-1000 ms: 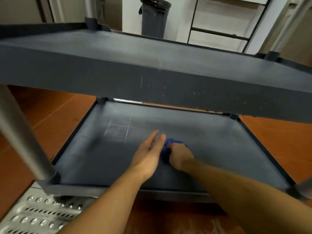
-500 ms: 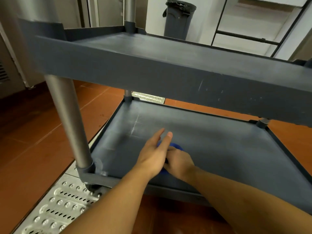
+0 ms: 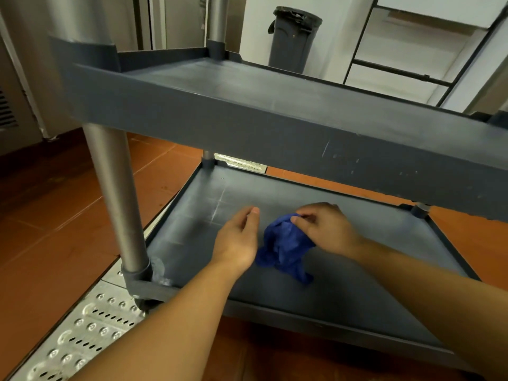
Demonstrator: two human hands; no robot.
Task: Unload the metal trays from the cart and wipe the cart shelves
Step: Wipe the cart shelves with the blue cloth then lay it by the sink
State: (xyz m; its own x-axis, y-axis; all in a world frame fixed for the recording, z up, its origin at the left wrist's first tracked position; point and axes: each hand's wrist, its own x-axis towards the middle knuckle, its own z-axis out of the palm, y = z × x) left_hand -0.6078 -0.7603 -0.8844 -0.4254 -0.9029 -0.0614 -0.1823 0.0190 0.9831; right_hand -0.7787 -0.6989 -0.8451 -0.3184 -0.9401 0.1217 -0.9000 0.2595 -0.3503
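A dark grey cart fills the view. Its middle shelf [image 3: 275, 86] is bare, and its bottom shelf [image 3: 357, 270] lies below. A crumpled blue cloth [image 3: 283, 246] hangs just above the bottom shelf, near its middle. My right hand [image 3: 324, 229] pinches the cloth's top edge between thumb and fingers. My left hand [image 3: 236, 240] hovers just left of the cloth with loosely curled fingers and holds nothing. No metal trays are in view.
A grey metal cart post [image 3: 118, 204] rises at the near left corner. A perforated metal floor grate [image 3: 82, 334] runs beside the cart on the red tile floor. A dark bin [image 3: 294, 37] and a black-framed rack [image 3: 412, 64] stand behind.
My right hand has lifted the blue cloth off the shelf and moved right. My left hand has come away from it. The camera has moved left and back.
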